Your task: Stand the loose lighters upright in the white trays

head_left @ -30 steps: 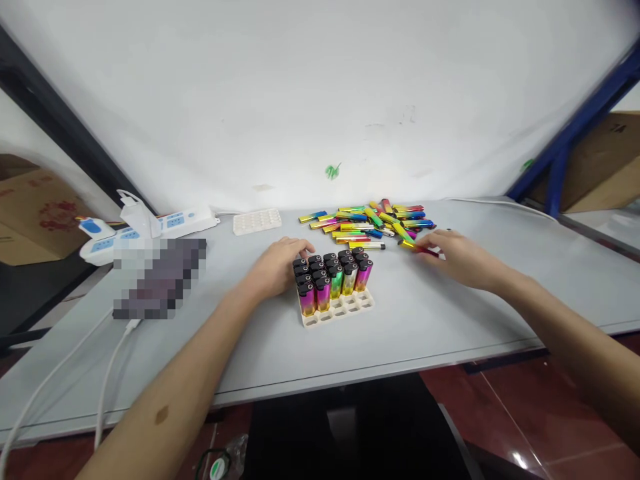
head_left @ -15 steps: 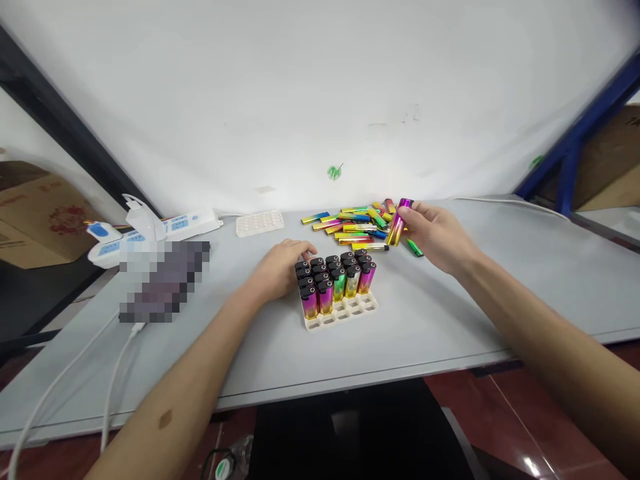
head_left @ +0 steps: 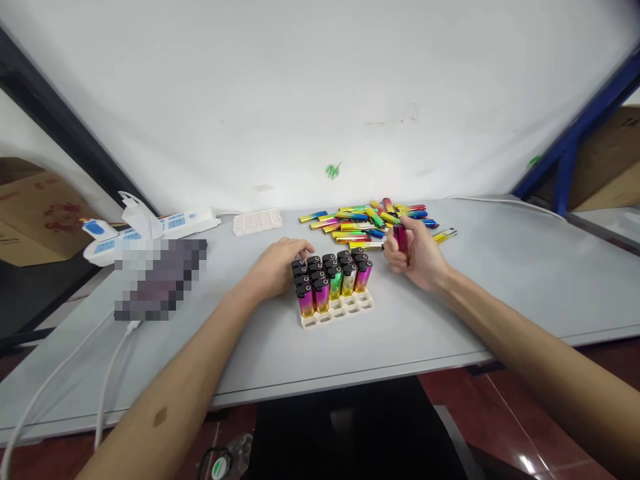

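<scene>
While my left hand point(head_left: 277, 268) lay open, my right hand point(head_left: 417, 257) kept its grip closed on a lighter point(head_left: 400, 237), upright, at two o'clock from the tray point(head_left: 345, 308).

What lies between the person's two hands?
The head view shows the cream tray of upright lighters between the left hand and the right hand, which holds one lighter.

Bare forearms end in the left hand point(head_left: 273, 270) and right hand point(head_left: 417, 259); a small mark point(head_left: 161, 417) dots the left forearm.
</scene>
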A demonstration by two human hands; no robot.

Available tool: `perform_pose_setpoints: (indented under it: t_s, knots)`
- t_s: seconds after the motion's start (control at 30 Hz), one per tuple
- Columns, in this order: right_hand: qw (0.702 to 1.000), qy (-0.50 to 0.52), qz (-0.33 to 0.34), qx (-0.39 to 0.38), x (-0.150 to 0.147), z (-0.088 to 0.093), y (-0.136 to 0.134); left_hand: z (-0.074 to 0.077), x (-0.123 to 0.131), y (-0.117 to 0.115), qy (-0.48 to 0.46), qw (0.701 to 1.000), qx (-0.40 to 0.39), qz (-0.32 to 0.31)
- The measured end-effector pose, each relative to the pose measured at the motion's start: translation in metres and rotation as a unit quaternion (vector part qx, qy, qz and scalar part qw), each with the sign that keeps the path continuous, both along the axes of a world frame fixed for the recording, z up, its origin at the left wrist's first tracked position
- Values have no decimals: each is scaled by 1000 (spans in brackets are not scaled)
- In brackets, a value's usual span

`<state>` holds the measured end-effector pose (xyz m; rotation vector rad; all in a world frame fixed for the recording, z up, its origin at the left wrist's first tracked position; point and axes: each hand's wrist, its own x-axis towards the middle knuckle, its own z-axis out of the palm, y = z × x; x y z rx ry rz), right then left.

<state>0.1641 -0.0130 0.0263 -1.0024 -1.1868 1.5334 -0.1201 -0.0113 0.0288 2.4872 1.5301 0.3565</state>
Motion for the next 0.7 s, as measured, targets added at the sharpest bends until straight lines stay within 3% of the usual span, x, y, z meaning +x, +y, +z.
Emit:
perform_pose_setpoints:
  t_s: [0.7]
  knots:
    - [999,21,-19,-37,-4,-1,-1,-2,-2,1,-4,1000,7,-9]
